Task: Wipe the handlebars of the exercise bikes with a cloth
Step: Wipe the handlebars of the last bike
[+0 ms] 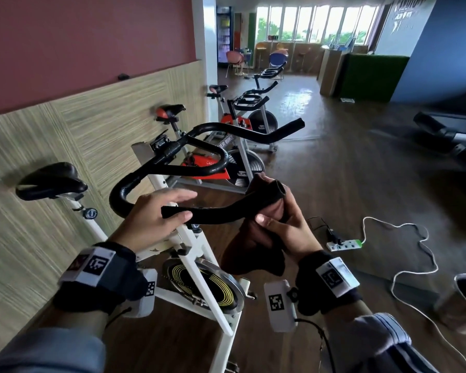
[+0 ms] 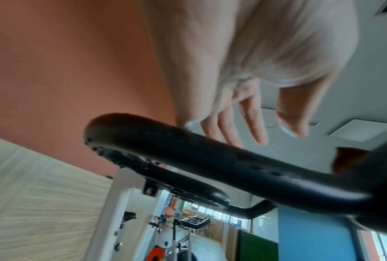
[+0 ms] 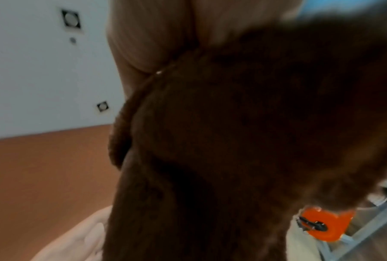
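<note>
Two hands work at the nearest white exercise bike [image 1: 199,254] in the head view. Left hand [image 1: 148,219] lies over the near black handlebar [image 1: 215,208], fingers nearly straight and pointing toward 2 o'clock, thumb under the bar; a loose rest, not a firm grasp. Right hand [image 1: 285,224] sits at 3 o'clock from the left, fingers curled round a dark brown cloth [image 1: 253,246] wrapped on the upturned bar end. Cloth tail hangs toward 6 o'clock, in front of the flywheel [image 1: 202,286]. Black saddle [image 1: 51,181] at 9 o'clock. More bikes [image 1: 237,146] line the wall toward 12 o'clock. White power strip [image 1: 345,244] and its white cable [image 1: 404,270] lie on the wood floor at 3 o'clock.

Left wrist view: the left hand [image 2: 250,70] is seen from below, palm up top, fingers [image 2: 228,127] spread and fairly straight, tips just behind the handlebar [image 2: 210,167], which runs from 9 toward 4 o'clock. Contact cannot be judged here. A scrap of the cloth [image 2: 349,159] shows at 3 o'clock against the bar. White bike post [image 2: 119,203] at 7 o'clock.

Right wrist view: blurred. The cloth [image 3: 232,141] fills most of the frame, bunched against the right hand [image 3: 157,35] at 12 o'clock. Fingers are hidden by fabric; the grasp cannot be read from this view alone. An orange bike part [image 3: 326,224] sits at 4 o'clock.
</note>
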